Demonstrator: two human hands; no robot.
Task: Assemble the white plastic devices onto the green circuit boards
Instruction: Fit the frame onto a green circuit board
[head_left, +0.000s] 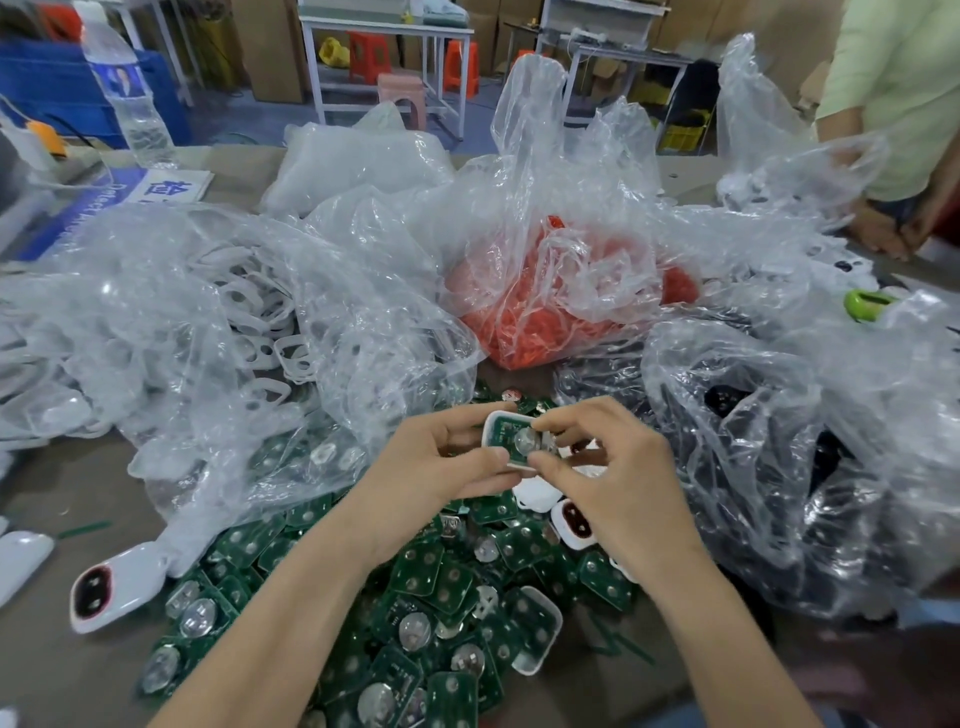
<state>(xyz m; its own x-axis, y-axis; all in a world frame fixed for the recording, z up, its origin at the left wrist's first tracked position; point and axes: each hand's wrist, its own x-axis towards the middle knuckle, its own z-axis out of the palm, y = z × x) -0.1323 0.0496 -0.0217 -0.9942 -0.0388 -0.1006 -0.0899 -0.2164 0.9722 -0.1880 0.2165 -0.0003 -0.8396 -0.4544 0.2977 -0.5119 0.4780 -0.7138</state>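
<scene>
Head view: nearest the person, a loose heap of green circuit boards spills to the lower edge of the frame, flat rounded rectangles with shiny silver discs, overlapping at every angle. Both bare forearms cross above it. One white tray-like housing lies on the heap with a board inside. Left of the heap a strip of dull tan table is bare, and a glossy white device with a dark red window lies at the strip's edge. Above the heap's far side the left hand curls thumb and fingers round the left edge of a white shell, and the right hand pinches its right end between thumb and forefinger. A green board sits inside the shell with a round silver disc facing up. Crinkled clear bags hem the hands in closely: one of white frames on the left, one of dark parts on the right, and one of red-orange pieces straight ahead, with only a narrow gap between them. Farther off stand a clear water bottle at the left and another person in a pale green shirt at the table's right edge. Orange stools stand on the floor beyond.
</scene>
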